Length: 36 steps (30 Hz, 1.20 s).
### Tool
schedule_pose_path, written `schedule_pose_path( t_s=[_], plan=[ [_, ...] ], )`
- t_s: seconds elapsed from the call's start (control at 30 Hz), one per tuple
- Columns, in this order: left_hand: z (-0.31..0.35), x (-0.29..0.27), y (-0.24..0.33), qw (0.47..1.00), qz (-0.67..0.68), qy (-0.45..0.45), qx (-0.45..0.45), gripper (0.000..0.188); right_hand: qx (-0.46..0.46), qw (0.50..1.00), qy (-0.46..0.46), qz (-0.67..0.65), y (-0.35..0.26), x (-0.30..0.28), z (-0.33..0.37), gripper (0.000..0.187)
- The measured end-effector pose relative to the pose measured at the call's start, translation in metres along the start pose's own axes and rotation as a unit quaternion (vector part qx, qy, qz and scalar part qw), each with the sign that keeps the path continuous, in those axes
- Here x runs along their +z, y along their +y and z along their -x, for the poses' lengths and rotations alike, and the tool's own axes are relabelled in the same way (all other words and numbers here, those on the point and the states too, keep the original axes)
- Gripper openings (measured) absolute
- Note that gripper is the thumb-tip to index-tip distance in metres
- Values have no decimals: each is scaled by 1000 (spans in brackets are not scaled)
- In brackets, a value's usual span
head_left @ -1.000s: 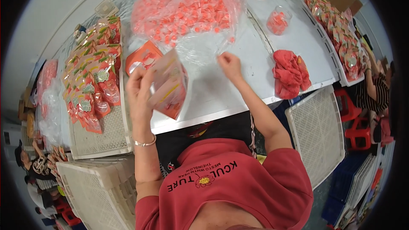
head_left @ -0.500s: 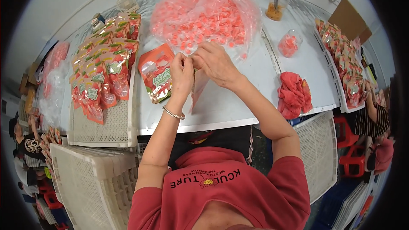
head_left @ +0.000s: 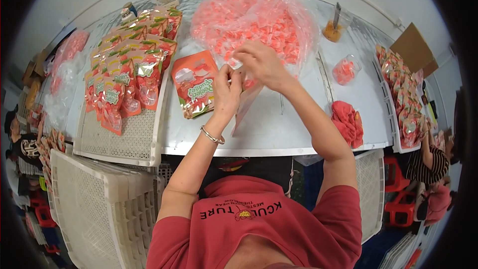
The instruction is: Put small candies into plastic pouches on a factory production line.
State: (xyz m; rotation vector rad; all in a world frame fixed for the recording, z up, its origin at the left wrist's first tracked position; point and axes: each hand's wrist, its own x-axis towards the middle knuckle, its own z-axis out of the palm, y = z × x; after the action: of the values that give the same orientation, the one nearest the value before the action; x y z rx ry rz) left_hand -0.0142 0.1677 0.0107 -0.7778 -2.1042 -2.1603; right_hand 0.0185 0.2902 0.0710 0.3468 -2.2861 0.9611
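My left hand (head_left: 228,92) is closed on the upper edge of a pouch (head_left: 247,107), which hangs edge-on over the table with its pale side showing. Just above the pouch's top is my right hand (head_left: 266,67), its fingers bent inward; whatever they hold is hidden. Left of my left hand lies a short pile of printed red pouches (head_left: 194,84) with green lettering and clear windows. Beyond my hands, a large clear plastic bag (head_left: 256,25) spreads open, full of small pink-and-white wrapped pieces.
Filled pouches (head_left: 132,65) stand in rows on a white perforated tray (head_left: 119,137) at left. To the right are a clear jar (head_left: 344,71) of pink pieces, a red cloth (head_left: 347,123), a cup (head_left: 334,27) with a utensil, and another loaded tray (head_left: 388,99). Co-workers sit at both sides.
My right hand has lifted slightly off the pouch's top edge, where both hands met before. The left hand keeps its hold. The whole view has shifted a little.
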Motion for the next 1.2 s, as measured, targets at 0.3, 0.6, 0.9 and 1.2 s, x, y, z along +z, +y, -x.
schedule_pose_path(
  t_s=[0.3,0.6,0.9,1.2],
  plan=[
    [-4,-27,5,977,119,-127,-124,21,43,894,-389,219,-14,-12,33,34],
    [-17,-18,2,894,222,-362,-145,51,-106,964,-197,144,-72,-73,42,50],
    [10,-19,37,978,-9,-204,-47,45,25,926,-369,78,-45,-55,50,33],
    [11,-57,53,926,169,-332,-63,21,80,990,-102,57,-35,-28,68,15]
  ],
)
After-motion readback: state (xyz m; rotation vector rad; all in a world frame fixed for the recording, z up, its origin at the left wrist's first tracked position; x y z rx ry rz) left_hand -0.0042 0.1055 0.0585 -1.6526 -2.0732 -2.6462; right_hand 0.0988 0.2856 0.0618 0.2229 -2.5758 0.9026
